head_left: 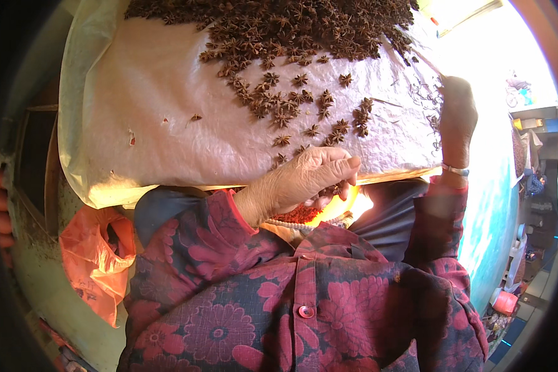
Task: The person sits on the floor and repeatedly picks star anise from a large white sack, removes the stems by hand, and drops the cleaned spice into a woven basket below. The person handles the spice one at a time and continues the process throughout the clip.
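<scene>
A large heap of dried star anise [307, 28] lies at the far side of a table covered with a pale plastic sheet [167, 107]. Loose star anise pods [283, 104] are spread from the heap towards the near edge. My left hand [325, 172] is at that edge, palm turned down and fingers curled, with some dark star anise showing under the fingers, above my lap. My right hand [458, 104] is closed at the right side of the sheet, beside thin dark stems and scraps [423, 97]; bright light hides what its fingers hold, if anything.
An orange plastic bag [97, 260] stands at the lower left, near a dark wood-framed panel [37, 162]. Something brightly lit and reddish lies between my knees. On the right are a turquoise surface [490, 223], a pink container [504, 302] and cluttered shelves.
</scene>
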Action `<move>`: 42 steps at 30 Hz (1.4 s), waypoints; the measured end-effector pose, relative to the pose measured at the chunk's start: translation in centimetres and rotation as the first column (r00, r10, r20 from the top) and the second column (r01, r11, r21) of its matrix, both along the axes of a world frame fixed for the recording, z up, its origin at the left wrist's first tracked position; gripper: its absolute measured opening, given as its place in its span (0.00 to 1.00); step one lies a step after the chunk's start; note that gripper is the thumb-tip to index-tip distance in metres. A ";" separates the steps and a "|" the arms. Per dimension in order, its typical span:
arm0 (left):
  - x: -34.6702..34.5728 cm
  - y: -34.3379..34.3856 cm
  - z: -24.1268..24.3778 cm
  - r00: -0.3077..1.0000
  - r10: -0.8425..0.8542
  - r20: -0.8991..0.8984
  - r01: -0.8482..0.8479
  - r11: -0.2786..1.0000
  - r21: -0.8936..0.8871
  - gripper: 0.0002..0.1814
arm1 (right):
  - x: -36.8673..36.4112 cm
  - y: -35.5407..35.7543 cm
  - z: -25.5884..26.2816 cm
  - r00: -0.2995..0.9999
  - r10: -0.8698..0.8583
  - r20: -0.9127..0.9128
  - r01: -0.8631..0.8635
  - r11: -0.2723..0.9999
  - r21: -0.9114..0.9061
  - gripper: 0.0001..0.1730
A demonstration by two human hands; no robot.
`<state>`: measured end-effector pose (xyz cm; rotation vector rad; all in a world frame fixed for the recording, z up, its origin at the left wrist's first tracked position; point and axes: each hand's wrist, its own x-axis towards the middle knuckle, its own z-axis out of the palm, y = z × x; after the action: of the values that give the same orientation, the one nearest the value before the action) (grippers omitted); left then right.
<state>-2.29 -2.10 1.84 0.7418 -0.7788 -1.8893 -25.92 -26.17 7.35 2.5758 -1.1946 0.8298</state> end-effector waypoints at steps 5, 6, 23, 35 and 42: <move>-0.5 0.2 -0.5 0.995 -0.060 -0.073 0.061 0.998 0.003 0.18 | 0.4 2.7 -1.7 0.983 -0.183 0.033 0.182 0.983 0.033 0.15; -0.5 0.2 -0.5 0.996 -0.071 -0.047 0.071 0.997 0.007 0.17 | 3.2 4.1 -1.8 0.999 0.033 0.034 -0.035 0.999 0.040 0.14; -0.6 0.3 -1.5 0.909 0.408 -0.085 -0.398 0.911 0.106 0.22 | 16.1 8.1 -3.8 0.745 0.657 0.117 -0.640 0.654 0.405 0.07; -1.4 -0.5 -1.7 0.860 0.504 0.083 -0.495 0.862 -0.110 0.10 | 7.1 12.0 -0.8 0.755 0.649 -0.099 -0.577 0.728 0.371 0.07; 3.8 -1.8 0.1 0.627 0.778 0.023 -0.773 0.626 -0.100 0.09 | 8.0 12.3 -0.9 0.695 0.661 -0.282 -0.636 0.749 0.187 0.09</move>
<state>1.54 -3.89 1.97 0.9056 -0.4397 -1.0276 -17.89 -13.91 6.48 3.0685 -0.1842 0.3988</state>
